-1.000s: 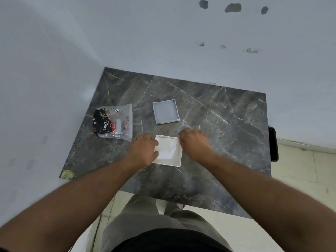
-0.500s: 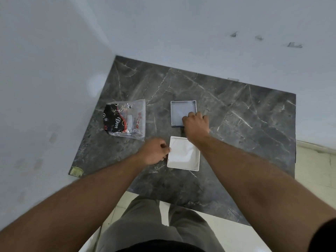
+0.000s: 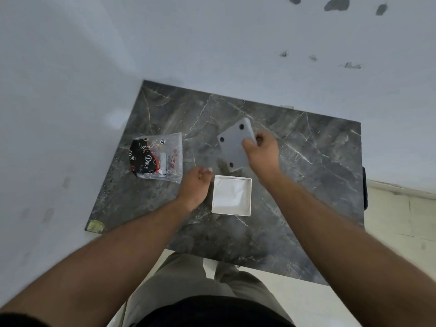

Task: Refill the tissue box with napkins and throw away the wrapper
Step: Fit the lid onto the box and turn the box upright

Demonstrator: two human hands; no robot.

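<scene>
Grey plastic lid [image 3: 234, 147], tilted off the marble table [image 3: 306, 185], is pinched by the right hand [image 3: 263, 153], while the loosely curled left hand [image 3: 194, 185] rests beside the white napkin-filled box [image 3: 231, 195], with the wrapper [image 3: 157, 156] lying left.

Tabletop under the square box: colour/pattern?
Dark grey marble tabletop with pale veins, head view.
</scene>
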